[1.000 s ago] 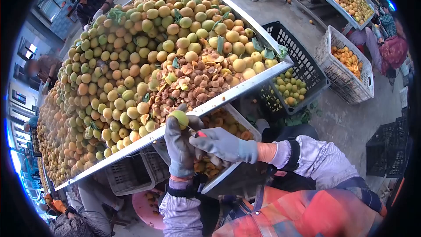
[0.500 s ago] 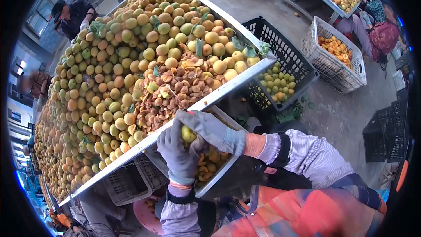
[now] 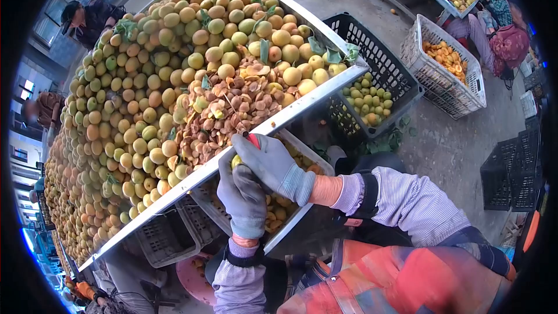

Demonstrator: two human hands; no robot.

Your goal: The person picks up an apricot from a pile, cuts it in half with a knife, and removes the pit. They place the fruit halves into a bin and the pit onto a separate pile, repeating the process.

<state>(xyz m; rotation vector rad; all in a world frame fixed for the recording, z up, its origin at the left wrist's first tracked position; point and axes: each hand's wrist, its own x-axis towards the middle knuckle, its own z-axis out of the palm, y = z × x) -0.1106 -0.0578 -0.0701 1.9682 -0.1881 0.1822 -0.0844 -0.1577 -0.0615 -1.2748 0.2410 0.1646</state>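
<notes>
1. The left hand [image 3: 244, 193], in a grey glove, has its grip clenched around a yellow-green apricot [image 3: 236, 161], held just below the near rim of the counter [image 3: 317, 103].
2. The right hand [image 3: 272, 163], also gloved, lies over the left, its grip closed on a red-handled tool [image 3: 253, 138]. Only the red tip shows, so I cannot tell whether the tool is in the fruit.
3. The step in hand looks like opening the apricot over the white crate [image 3: 299, 212], which holds cut fruit beneath both hands.
4. Brown stones [image 3: 232, 107] are heaped on the counter just beyond the hands, with whole fruit piled far and left.
5. The next move calls for a steady hold, left fingers clear of the tool, and the fruit kept above the crate.
6. To the right, a black crate [image 3: 401, 75] holds green fruit.
</notes>
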